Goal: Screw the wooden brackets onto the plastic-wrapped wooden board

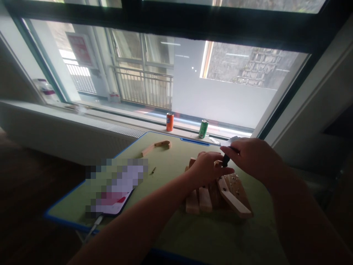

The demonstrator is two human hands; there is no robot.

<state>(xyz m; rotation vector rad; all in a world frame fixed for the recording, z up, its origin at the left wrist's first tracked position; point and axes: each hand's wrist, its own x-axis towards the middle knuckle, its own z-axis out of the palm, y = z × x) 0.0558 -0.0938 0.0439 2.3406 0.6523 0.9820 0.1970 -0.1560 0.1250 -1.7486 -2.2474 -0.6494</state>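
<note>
My right hand (249,154) is closed around a black tool (226,159) that looks like a screwdriver, pointing down. At its lower end is my left hand (205,167), fingers curled and thumb stretched toward the tool; what they pinch is hidden. Beneath the hands lies a brown wooden board (242,189) with several pale wooden strips on and beside it. An angled wooden piece (231,200) with dark holes lies across the board's right part. Small shiny bits, perhaps screws (235,179), are scattered on the board.
The pale green table (171,235) has a blue edge. A curved wooden piece (156,147), a small dark item (153,170) and a partly blurred phone (117,204) with a cable lie leftward. An orange can (170,122) and a green can (203,129) stand on the windowsill.
</note>
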